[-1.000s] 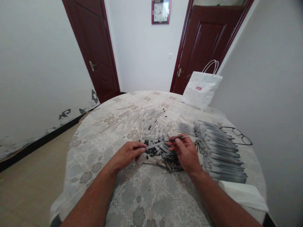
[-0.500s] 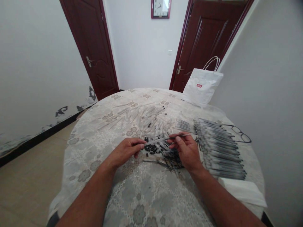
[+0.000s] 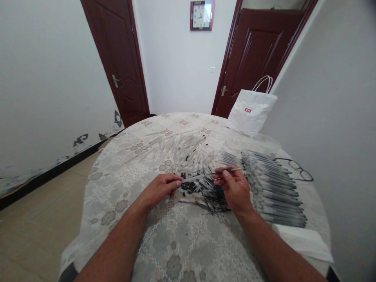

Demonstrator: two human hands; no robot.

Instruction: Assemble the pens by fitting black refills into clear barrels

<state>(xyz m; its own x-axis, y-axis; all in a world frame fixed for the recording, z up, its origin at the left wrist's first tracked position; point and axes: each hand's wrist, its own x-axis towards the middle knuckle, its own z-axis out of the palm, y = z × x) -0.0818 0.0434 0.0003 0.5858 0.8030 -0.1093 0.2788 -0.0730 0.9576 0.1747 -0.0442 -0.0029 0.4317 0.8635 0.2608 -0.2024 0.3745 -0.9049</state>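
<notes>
My left hand (image 3: 161, 188) pinches the near end of a clear pen barrel (image 3: 194, 178) above a round table. My right hand (image 3: 235, 188) pinches a thin dark refill (image 3: 227, 170) whose left end points into the barrel. Under both hands lies a heap of small black caps and loose refills (image 3: 205, 194). Beyond them is a pile of clear empty barrels (image 3: 182, 150). To the right of my right hand, a row of finished pens (image 3: 273, 184) lies side by side.
The table wears a pale lace cloth (image 3: 176, 243). Black glasses (image 3: 295, 167) lie at its right edge, a white paper bag (image 3: 251, 110) stands at the back right, and folded white paper (image 3: 302, 241) sits near right. Two dark red doors and a wall clock (image 3: 201, 15) lie ahead.
My right hand has shifted slightly right with the refill, drawing its tip along toward the barrel's end. My left hand stays put; the camera tilted a little.
</notes>
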